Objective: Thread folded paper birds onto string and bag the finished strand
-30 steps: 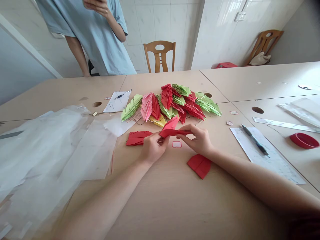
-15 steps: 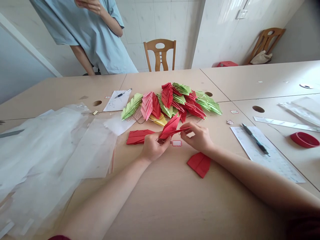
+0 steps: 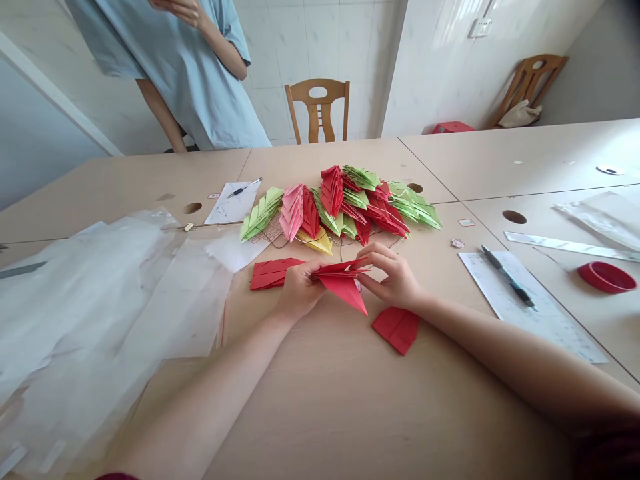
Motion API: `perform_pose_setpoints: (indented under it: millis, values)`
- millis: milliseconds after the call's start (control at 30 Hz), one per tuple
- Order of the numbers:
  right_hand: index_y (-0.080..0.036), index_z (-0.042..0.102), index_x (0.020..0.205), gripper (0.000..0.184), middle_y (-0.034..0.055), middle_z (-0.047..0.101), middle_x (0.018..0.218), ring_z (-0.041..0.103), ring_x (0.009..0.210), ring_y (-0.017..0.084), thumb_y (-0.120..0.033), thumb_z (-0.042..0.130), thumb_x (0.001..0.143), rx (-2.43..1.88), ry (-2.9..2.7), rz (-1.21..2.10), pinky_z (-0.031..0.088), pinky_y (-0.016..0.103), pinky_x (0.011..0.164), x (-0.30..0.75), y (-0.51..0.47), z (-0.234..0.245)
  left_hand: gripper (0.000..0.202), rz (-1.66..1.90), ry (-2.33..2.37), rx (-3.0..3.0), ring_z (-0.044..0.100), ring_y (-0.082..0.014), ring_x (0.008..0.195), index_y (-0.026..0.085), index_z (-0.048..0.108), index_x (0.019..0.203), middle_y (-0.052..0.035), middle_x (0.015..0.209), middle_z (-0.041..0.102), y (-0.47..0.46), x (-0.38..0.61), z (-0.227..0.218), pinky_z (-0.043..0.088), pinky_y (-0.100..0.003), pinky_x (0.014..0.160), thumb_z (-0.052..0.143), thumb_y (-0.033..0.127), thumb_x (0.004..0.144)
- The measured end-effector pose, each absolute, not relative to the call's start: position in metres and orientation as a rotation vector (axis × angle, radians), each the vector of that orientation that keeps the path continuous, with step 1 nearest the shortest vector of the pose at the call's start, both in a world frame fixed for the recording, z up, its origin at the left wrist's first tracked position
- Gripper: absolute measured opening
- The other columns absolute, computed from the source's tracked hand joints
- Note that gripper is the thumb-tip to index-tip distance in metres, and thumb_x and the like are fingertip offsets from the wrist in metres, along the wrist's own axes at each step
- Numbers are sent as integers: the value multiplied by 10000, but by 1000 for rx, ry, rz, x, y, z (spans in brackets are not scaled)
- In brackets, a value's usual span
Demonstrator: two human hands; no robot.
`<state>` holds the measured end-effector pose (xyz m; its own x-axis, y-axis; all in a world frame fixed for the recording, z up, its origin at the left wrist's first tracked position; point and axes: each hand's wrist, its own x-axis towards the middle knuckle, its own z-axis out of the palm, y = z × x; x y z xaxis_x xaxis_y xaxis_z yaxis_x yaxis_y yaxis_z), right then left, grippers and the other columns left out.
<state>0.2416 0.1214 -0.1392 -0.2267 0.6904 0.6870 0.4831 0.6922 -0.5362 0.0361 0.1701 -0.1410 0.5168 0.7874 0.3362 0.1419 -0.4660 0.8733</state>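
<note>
Both my hands hold one folded red paper piece [image 3: 341,283] just above the wooden table [image 3: 350,400]. My left hand [image 3: 299,291] pinches its left end, fingers closed. My right hand [image 3: 391,275] pinches its right end, fingers curled round it. A pointed flap of the piece hangs down toward me. Left of my left hand lies a flat folded red piece [image 3: 270,273]. Under my right wrist lies another folded red paper [image 3: 397,329]. Behind my hands is a heap of folded paper pieces [image 3: 340,207] in red, green, pink and yellow.
Clear plastic sheets [image 3: 100,307] cover the table's left side. A pen on a printed sheet [image 3: 507,277], a ruler [image 3: 565,247] and a red lid [image 3: 606,277] lie at the right. Another person in a blue shirt [image 3: 180,73] stands beyond the far edge, beside a wooden chair [image 3: 317,110].
The red piece has been turned over in my hands: its pointed flap, which stood up toward the heap, now hangs down toward me. My hands stayed in about the same place.
</note>
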Motion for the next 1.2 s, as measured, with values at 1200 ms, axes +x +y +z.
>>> perform_pose_setpoints:
  millis: [1200]
  values:
    - [-223, 641, 972, 120, 73, 693, 931, 634, 859, 234, -191, 578, 874, -1081, -2042, 28, 489, 418, 813, 245, 130, -149, 125, 992, 858, 2125, 539, -121, 578, 163, 727, 785, 12, 629, 633, 169, 37, -146, 414, -205, 548, 629, 237, 802]
